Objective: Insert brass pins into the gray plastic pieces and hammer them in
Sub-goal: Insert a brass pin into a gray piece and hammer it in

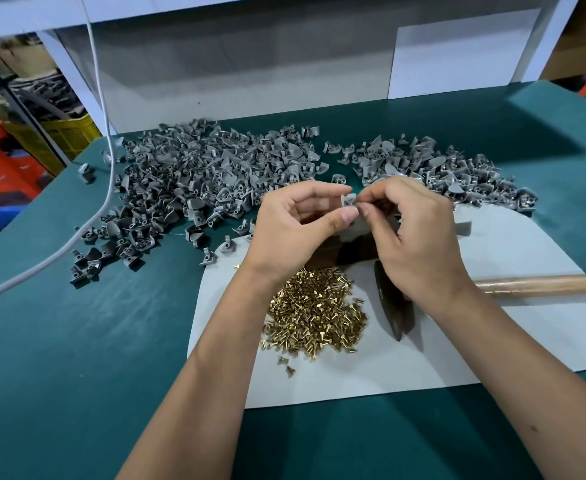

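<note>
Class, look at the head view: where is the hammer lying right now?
The hammer lies on the grey sheet, right of the brass pin pile, its dark head partly under the right hand and its wooden handle pointing right.

Two hands [295,223], one hammer [393,303], one brass pin heap [315,313] beside it, two gray-piece piles [194,178] behind it, way too many to count.

Dark teal desk [76,358], faintly scuffed pale. Pale grey paper sheet [492,341] on it. Uniform mid-grey plastic pieces, left heap [194,174] and right heap [433,168]. Shiny gold brass pins [315,313]. Hammer: dark blackish head [393,313], light tan wooden handle [544,284]. White cable [107,140]. Yellow crate [69,133] and orange crate [4,174] behind.
</note>
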